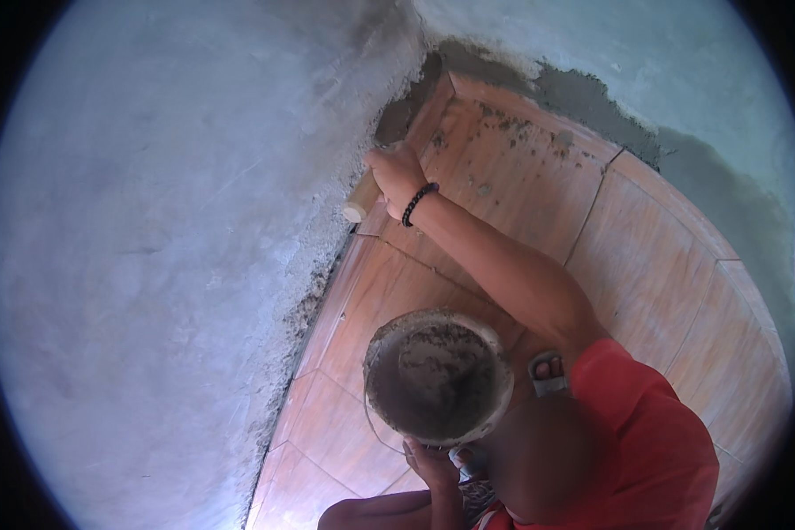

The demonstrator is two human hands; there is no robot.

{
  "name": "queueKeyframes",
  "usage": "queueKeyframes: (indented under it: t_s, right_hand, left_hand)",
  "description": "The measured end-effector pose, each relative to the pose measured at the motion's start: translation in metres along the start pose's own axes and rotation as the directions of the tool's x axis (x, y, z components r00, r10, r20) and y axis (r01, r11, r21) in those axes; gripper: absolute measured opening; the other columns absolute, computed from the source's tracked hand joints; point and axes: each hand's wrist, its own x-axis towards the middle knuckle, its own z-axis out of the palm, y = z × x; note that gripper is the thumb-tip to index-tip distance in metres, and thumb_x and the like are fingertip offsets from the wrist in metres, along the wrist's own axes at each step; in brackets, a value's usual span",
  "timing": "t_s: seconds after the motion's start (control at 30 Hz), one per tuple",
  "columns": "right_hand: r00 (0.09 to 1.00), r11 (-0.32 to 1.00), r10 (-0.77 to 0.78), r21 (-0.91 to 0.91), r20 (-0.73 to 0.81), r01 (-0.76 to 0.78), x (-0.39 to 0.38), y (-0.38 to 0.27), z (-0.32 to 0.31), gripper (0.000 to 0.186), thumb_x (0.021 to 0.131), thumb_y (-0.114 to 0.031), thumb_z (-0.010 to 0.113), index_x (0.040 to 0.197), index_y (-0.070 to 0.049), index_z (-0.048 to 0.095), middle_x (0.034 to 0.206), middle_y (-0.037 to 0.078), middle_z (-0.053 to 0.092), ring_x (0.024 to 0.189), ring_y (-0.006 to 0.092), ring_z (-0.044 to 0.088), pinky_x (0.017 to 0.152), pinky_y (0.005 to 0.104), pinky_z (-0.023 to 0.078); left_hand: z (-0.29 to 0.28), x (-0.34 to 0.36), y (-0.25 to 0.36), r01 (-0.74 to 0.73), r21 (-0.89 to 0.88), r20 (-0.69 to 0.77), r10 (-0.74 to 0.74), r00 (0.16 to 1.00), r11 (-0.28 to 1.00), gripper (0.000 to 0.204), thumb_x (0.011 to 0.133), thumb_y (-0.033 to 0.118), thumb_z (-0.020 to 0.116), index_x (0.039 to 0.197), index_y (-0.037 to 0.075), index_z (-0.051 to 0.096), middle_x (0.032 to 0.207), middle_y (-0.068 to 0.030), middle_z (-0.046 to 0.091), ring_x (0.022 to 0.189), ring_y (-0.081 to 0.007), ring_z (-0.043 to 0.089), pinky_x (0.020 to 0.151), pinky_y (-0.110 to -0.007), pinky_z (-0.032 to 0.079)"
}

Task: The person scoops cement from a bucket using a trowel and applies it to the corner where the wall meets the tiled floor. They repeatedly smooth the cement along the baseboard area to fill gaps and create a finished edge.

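My right hand [397,179], with a dark beaded bracelet at the wrist, is closed round the pale wooden handle [357,210] of a trowel. It is low at the left wall, close to the corner. The trowel's blade is hard to tell from the dark wet mortar [401,117] beyond my fingers. My left hand [433,465] grips the near rim of a round, mortar-crusted bucket [373,371]. Grey mortar [446,362] lies inside the bucket, and a thin wire handle hangs at its left side.
Wood-look tiles [645,238] cover the floor, with a tile skirting [680,212] along the right wall. Mortar crumbs [503,128] are scattered near the corner. Rough plaster [305,305] edges the left wall [150,247]. A sandalled foot [549,371] rests right of the bucket.
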Motion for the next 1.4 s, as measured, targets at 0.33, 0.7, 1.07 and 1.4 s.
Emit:
queueKeyframes:
  t_s: [0.33, 0.7, 1.07, 1.4]
  right_hand:
    - [0.973, 0.919, -0.222, -0.318, 0.064, 0.231, -0.04, 0.03, -0.005, 0.05, 0.086, -0.013, 0.058, 0.126, 0.007, 0.037, 0.104, 0.021, 0.055, 0.094, 0.0261, 0.06, 0.078, 0.0395, 0.052]
    - [0.942, 0.902, -0.33, -0.317, -0.065, 0.294, 0.01, 0.032, -0.076, 0.036, 0.085, -0.005, 0.057, 0.118, 0.002, 0.046, 0.097, 0.014, 0.056, 0.076, 0.0195, 0.062, 0.059, 0.0331, 0.054]
    - [0.999, 0.919, -0.033, -0.393, -0.031, 0.018, -0.022, 0.065, 0.002, 0.052, 0.088, -0.013, 0.056, 0.129, 0.008, 0.031, 0.111, 0.028, 0.055, 0.103, 0.0328, 0.059, 0.084, 0.0393, 0.051]
    - [0.99, 0.938, -0.089, -0.325, 0.112, 0.121, -0.099, 0.079, 0.038, 0.05, 0.091, -0.017, 0.058, 0.127, 0.005, 0.031, 0.101, 0.016, 0.049, 0.087, 0.0184, 0.054, 0.06, 0.0345, 0.054]
  left_hand:
    - [0.024, -0.003, 0.003, -0.138, 0.387, -0.076, 0.181, 0.981, 0.912, 0.05, 0.105, 0.038, 0.03, 0.125, -0.003, 0.051, 0.115, -0.014, 0.059, 0.102, -0.0246, 0.059, 0.087, -0.038, 0.05]
    - [0.015, 0.001, -0.001, -0.061, 0.211, -0.092, 0.082, 0.992, 0.975, 0.046, 0.103, 0.036, 0.043, 0.131, 0.0, 0.048, 0.124, -0.0137, 0.056, 0.112, -0.0258, 0.058, 0.092, -0.039, 0.049]
    - [0.014, -0.002, 0.002, -0.131, 0.341, -0.113, 0.179, 0.977, 0.931, 0.039, 0.09, 0.006, 0.056, 0.127, -0.002, 0.05, 0.11, -0.018, 0.061, 0.103, -0.0315, 0.06, 0.087, -0.042, 0.047]
    - [0.022, -0.001, 0.006, -0.081, 0.133, -0.118, 0.097, 0.988, 0.988, 0.037, 0.097, 0.022, 0.052, 0.127, 0.0, 0.048, 0.116, -0.0172, 0.058, 0.107, -0.0287, 0.058, 0.09, -0.043, 0.047]
